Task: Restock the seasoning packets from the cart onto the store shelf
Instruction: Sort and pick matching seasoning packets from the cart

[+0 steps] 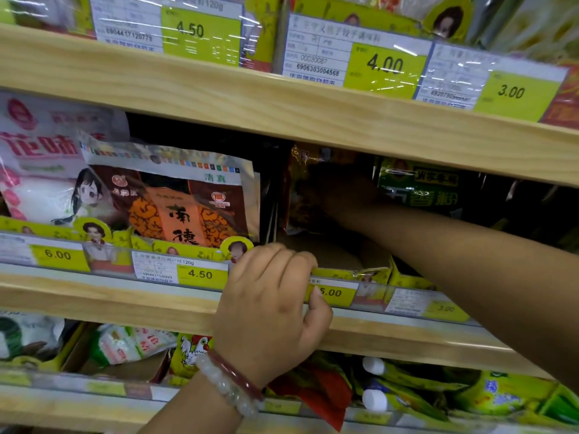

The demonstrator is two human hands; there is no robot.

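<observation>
Two hands work at the middle shelf (pixel 188 300). The left hand (pixel 271 303) grips the front rail, fingers curled over its top edge and thumb on the 5.00 tag (pixel 332 292). The right hand (pixel 340 195) reaches deep into the shelf, toward 12 o'clock from the left one, and lies in shadow against a dark orange packet (pixel 305 170). This packet stands upright, its long axis vertical, with its face to the aisle. I cannot tell if the right fingers are wide or closed on it; they are too dark. At 9 o'clock from it, another packet (pixel 185 198) leans in the next slot, and a green packet (pixel 419 189) stands at 3 o'clock. I judge the right hand is nearer and should set the packet. No cart shows.
</observation>
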